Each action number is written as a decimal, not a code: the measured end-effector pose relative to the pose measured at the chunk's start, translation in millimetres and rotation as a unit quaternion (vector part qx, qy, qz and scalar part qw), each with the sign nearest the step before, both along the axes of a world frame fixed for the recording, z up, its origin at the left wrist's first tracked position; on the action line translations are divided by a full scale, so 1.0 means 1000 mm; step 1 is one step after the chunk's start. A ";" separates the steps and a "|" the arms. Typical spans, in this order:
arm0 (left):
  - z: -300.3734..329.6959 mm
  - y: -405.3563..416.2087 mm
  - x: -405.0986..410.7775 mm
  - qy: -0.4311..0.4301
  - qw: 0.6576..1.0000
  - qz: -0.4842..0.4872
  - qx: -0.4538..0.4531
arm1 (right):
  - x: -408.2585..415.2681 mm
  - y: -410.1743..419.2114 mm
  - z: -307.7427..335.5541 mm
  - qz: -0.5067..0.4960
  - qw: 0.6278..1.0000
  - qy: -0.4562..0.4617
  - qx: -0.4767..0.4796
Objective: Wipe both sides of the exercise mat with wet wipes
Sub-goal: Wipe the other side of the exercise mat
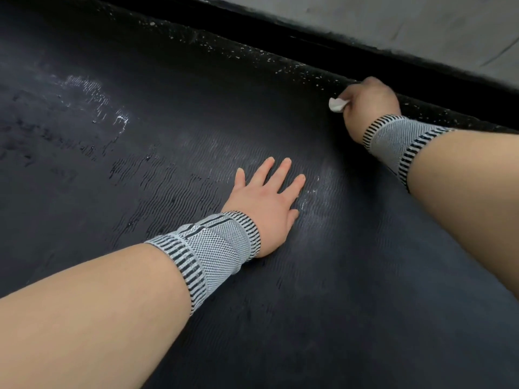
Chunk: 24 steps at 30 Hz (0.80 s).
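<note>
Here, exercise mat (351, 276) filling most of the frame, long axis running upper left to lower right. Left hand (266, 200) flat on it at centre, fingers spread. Right hand (370, 99) clenched around a wet wipe (337, 104) at the mat's upper-right edge.

Speckled black floor (280, 63), grey wall (393, 21)

Gym: speckled rubber floor (252, 56), grey wall (421, 21)

Dark speckled floor (252, 56), black ribbed exercise mat (323, 290) lying flat on it
</note>
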<state>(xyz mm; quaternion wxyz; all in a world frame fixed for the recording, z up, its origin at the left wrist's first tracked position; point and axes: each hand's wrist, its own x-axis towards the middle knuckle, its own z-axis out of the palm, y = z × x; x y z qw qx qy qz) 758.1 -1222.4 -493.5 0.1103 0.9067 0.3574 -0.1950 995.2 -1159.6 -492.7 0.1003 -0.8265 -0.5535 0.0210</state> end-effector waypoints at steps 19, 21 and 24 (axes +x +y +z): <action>0.005 0.003 -0.003 -0.085 0.993 0.071 -0.034 | -0.044 -0.056 0.001 0.013 0.999 0.029 0.002; 0.006 0.003 -0.003 -0.093 0.992 0.077 -0.030 | -0.060 -0.072 0.000 0.035 0.999 0.024 0.000; 0.007 0.005 -0.007 -0.091 0.993 0.062 -0.031 | -0.081 -0.110 -0.002 0.138 0.990 0.031 0.014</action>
